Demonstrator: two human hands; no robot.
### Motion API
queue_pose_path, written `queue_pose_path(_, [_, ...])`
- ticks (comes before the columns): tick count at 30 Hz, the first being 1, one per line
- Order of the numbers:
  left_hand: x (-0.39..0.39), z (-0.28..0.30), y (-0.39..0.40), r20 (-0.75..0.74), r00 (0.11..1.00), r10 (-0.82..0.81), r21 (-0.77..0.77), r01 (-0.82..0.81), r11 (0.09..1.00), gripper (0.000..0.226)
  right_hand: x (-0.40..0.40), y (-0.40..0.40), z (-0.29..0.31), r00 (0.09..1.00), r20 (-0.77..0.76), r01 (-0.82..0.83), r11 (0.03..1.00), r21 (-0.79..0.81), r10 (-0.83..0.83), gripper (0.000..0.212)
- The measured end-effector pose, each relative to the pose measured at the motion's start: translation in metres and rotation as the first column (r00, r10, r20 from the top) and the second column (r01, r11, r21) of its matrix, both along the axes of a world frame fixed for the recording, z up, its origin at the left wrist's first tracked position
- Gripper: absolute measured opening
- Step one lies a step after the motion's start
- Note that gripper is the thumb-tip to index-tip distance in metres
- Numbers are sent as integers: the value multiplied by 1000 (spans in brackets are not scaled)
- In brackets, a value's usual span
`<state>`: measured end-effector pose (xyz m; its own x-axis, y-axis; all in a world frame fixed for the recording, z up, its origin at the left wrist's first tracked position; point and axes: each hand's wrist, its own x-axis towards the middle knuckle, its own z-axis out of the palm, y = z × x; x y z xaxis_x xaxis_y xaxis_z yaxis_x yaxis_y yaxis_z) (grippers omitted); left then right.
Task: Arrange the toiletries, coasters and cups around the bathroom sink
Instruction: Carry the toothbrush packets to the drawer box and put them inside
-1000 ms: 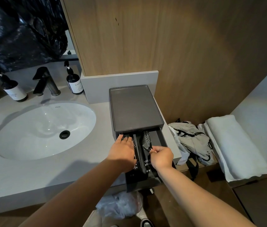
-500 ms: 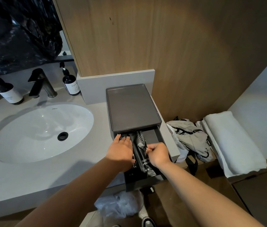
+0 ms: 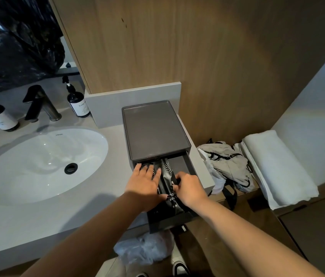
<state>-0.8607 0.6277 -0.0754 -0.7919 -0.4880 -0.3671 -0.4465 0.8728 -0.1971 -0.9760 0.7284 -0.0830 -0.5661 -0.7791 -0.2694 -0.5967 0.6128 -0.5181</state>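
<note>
A dark grey drawer box (image 3: 153, 128) stands on the counter right of the sink, its drawer (image 3: 183, 164) pulled out toward me. Black toothbrush packets (image 3: 167, 172) lie lengthwise in the drawer's left part. My left hand (image 3: 144, 181) lies flat with spread fingers on the left packets. My right hand (image 3: 189, 186) has its fingers curled round the edge of the middle packet marked "tooth brush". The drawer's right compartment shows a bare dark floor.
The white oval sink (image 3: 41, 162) with black faucet (image 3: 37, 104) lies left. Two dark pump bottles (image 3: 77, 102) (image 3: 0, 116) stand behind it. A grey bag (image 3: 227, 164) and a folded white towel (image 3: 277, 168) lie on the lower ledge right. A plastic bag (image 3: 145, 248) sits below.
My right hand has pushed the middle packet left against the others, straightening it in the drawer. My left hand stays flat on the left packets. The camera tilted slightly.
</note>
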Motion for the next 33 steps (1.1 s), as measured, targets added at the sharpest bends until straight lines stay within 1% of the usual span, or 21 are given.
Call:
queue_pose_path(3, [-3,-2,3,-8,1000,25,-5,-25,1000,97,-2,-2,0,999,40,33,999,-1,-32,10])
queue_pose_path(5, [-4,-3,4,-7,999,35,-7,-35,999,99,-1,-2,-2,992,83,98,995,-18,-96,3])
queue_pose_path(7, [-4,-4,4,-11,999,31,-11,-31,999,100,1,-2,-4,980,113,168,985,-31,-164,7])
queue_pose_path(12, [-2,-6,3,-16,1000,18,-19,-18,1000,102,0,-5,-3,950,195,250,968,-13,-243,12])
queue_pose_path(18, [-4,-4,5,9,1000,11,-30,-11,1000,102,2,-4,-1,957,165,240,971,16,-240,16])
queue_pose_path(20, [-6,-4,3,26,999,21,-25,-20,999,101,2,-5,2,970,130,206,978,31,-208,14])
queue_pose_path(22, [-8,-3,3,53,998,24,-27,-22,999,101,2,-4,5,992,41,115,991,66,-117,10])
queue_pose_path(24, [-9,-2,3,82,996,27,-30,-25,999,101,4,-2,9,999,-54,10,989,146,-2,15])
queue_pose_path(26, [-10,-2,3,92,995,31,-31,-29,999,102,5,4,12,991,-94,-66,964,259,93,21])
queue_pose_path(28, [-12,-3,3,95,995,33,-33,-30,999,103,4,10,13,987,-65,-116,936,332,145,28])
queue_pose_path(31, [-14,-3,2,104,994,38,-37,-35,999,103,-1,16,14,987,24,-158,931,329,159,39])
queue_pose_path(33, [-14,-3,2,105,993,47,-38,-43,998,104,-2,16,15,983,63,-185,928,323,174,53])
